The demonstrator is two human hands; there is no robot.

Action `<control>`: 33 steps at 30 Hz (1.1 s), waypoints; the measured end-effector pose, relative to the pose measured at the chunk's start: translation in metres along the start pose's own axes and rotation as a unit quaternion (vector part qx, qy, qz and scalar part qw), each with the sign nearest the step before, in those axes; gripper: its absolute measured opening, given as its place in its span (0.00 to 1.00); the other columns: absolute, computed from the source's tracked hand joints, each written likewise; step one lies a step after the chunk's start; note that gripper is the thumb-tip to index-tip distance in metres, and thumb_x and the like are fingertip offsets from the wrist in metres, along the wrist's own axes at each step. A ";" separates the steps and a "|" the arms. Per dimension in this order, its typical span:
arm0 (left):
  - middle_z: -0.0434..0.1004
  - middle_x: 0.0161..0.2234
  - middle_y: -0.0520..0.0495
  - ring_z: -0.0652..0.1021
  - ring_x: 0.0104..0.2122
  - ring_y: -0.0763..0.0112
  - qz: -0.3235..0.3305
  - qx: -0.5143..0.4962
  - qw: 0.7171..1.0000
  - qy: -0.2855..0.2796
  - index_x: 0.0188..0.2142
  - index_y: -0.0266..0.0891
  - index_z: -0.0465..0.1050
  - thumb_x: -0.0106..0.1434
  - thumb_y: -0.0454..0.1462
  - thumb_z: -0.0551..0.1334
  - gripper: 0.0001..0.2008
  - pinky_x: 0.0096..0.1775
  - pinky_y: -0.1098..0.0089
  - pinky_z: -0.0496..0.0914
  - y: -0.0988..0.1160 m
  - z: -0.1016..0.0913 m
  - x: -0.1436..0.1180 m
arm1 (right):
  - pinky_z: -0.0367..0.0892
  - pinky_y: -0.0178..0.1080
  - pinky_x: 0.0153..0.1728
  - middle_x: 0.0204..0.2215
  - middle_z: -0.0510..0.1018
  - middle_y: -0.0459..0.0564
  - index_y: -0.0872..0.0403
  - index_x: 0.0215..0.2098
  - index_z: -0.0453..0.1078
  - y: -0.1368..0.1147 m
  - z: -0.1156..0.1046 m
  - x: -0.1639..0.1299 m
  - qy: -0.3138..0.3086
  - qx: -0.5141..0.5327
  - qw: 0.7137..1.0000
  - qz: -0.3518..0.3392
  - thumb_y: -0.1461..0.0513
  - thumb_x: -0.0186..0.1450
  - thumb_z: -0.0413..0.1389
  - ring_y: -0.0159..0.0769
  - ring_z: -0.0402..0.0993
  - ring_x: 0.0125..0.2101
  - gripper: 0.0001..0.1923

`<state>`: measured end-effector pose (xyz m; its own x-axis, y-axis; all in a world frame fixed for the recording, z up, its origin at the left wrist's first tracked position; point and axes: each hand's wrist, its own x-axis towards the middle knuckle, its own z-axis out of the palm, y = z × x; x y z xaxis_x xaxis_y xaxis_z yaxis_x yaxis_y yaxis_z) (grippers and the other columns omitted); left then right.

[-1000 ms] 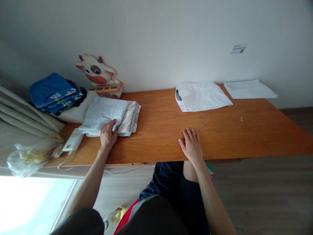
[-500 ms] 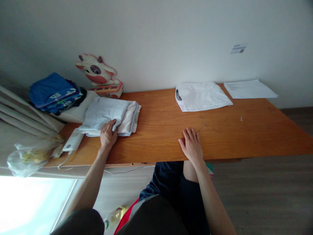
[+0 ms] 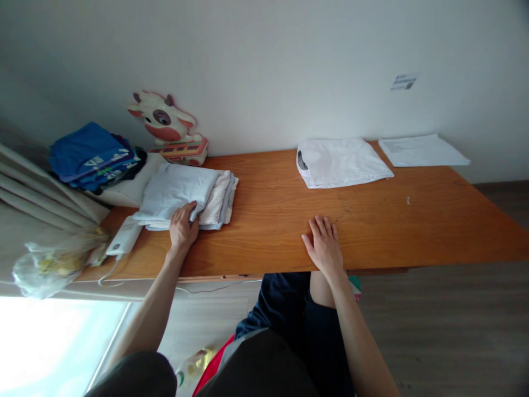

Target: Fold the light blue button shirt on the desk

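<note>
My left hand (image 3: 183,225) rests on the front edge of a stack of folded clothes at the table's left. Its fingers lie over the light grey folded garment (image 3: 176,187) on top, with the thumb apart near that garment's corner. Below the top piece, a striped white garment (image 3: 215,199) and other folded layers stick out to the right. My right hand (image 3: 324,245) lies flat and open on the bare wooden table (image 3: 264,220), near its front edge, holding nothing. Beyond it, by the wall, is a white folded garment (image 3: 343,162) with a dark grey patch at its left end.
White paper sheets (image 3: 421,151) lie at the back right. A cow-shaped toy keyboard (image 3: 179,149) stands against the wall. Blue folded clothes (image 3: 93,157) sit on a white box (image 3: 128,187). A white corded device (image 3: 124,237) and a plastic bag (image 3: 53,267) are at the left.
</note>
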<state>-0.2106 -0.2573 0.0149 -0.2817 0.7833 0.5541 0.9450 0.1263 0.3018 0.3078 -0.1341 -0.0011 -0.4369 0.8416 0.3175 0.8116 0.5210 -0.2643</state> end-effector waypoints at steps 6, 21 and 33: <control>0.76 0.68 0.37 0.73 0.69 0.49 0.005 0.006 1.000 0.002 0.70 0.43 0.70 0.76 0.39 0.58 0.25 0.70 0.47 0.64 0.001 -0.001 0.000 | 0.47 0.62 0.77 0.78 0.61 0.61 0.60 0.76 0.63 0.000 -0.001 0.001 -0.008 0.000 1.000 0.002 0.50 0.80 0.50 0.60 0.51 0.78 0.33; 0.76 0.68 0.36 0.73 0.69 0.48 0.007 -0.003 1.000 0.004 0.70 0.42 0.70 0.77 0.39 0.59 0.24 0.70 0.46 0.65 0.001 -0.001 0.000 | 0.48 0.64 0.76 0.77 0.61 0.62 0.58 0.76 0.63 0.001 0.001 0.000 0.001 0.018 1.000 0.001 0.51 0.80 0.49 0.59 0.51 0.78 0.32; 0.75 0.69 0.36 0.72 0.70 0.48 -0.001 -0.007 1.000 -0.007 0.71 0.43 0.69 0.76 0.39 0.58 0.25 0.71 0.47 0.63 0.002 -0.002 0.000 | 0.47 0.63 0.77 0.77 0.61 0.61 0.58 0.76 0.62 0.001 0.000 0.000 -0.001 0.015 1.000 0.003 0.51 0.80 0.49 0.59 0.52 0.78 0.32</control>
<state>-0.2093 -0.2583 0.0172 -0.2815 0.7916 0.5423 0.9420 0.1204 0.3133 0.3081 -0.1335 -0.0016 -0.4332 0.8444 0.3150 0.8017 0.5207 -0.2933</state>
